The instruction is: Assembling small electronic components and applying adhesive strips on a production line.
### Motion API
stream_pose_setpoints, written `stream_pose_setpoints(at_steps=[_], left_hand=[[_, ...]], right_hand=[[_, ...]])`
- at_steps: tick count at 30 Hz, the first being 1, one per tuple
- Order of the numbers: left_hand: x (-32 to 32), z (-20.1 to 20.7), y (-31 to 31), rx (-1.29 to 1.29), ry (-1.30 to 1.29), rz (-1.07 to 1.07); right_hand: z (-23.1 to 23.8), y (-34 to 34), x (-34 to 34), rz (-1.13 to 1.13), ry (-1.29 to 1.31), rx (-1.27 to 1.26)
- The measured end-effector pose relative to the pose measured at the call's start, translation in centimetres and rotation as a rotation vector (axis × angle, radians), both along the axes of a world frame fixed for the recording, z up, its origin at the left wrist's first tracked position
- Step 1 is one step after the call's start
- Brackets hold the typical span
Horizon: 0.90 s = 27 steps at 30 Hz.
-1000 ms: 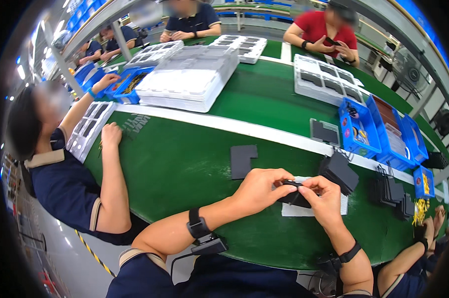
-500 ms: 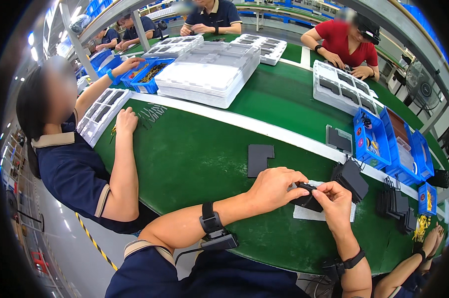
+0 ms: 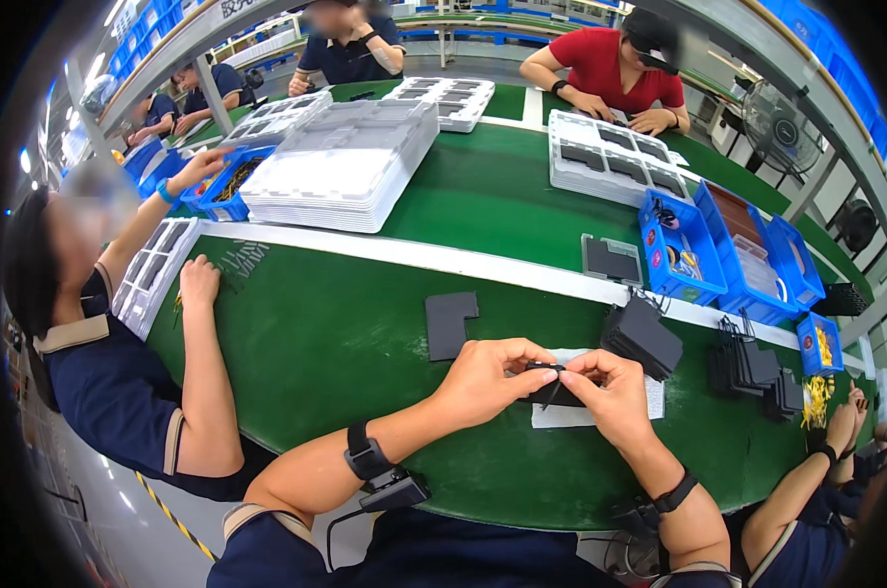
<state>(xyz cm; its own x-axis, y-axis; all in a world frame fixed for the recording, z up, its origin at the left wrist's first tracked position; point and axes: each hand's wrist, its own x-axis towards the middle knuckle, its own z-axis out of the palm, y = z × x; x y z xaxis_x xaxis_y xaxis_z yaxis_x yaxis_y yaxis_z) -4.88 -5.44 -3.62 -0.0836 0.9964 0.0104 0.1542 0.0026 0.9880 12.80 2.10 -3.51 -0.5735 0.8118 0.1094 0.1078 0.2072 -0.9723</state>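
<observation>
My left hand [image 3: 491,380] and my right hand [image 3: 610,397] meet over a white sheet [image 3: 561,417] on the green table. Thumbs and fingers of both pinch a small dark part [image 3: 545,367], with a thin black strip or wire hanging from it near the right fingertips. The fingers cover most of this part, so its exact kind cannot be made out. Beneath the hands, something flat and dark lies partly hidden on the sheet. A flat black panel with a notched corner [image 3: 449,328] rests beyond my left hand. Past my right hand leans a stack of black flat pieces [image 3: 641,338].
Several black pieces with wires [image 3: 747,363] stand at the right, near a small blue bin of yellow parts [image 3: 820,343]. Larger blue bins [image 3: 681,260] and a tall stack of white trays [image 3: 341,171] line the far side. A co-worker's arm [image 3: 208,392] reaches in at left.
The whole view has swung right, so everything sits further left in the picture. Both hands still pinch the part, which is now turned more edge-on, with a thin strip showing below it.
</observation>
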Motion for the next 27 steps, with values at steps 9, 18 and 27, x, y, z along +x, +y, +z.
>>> stream_pose_setpoints(at_steps=[9,18,27], left_hand=[[0.1,-0.9,0.2,-0.018,-0.198,-0.068],[0.5,-0.1,-0.3,0.024,-0.109,0.040],[0.2,-0.7,-0.1,0.065,-0.178,-0.054]], right_hand=[[0.1,0.2,0.5,0.071,-0.006,0.012],[-0.2,-0.2,0.1,-0.015,-0.047,0.117],[0.0,0.3,0.4,0.053,0.022,0.089]])
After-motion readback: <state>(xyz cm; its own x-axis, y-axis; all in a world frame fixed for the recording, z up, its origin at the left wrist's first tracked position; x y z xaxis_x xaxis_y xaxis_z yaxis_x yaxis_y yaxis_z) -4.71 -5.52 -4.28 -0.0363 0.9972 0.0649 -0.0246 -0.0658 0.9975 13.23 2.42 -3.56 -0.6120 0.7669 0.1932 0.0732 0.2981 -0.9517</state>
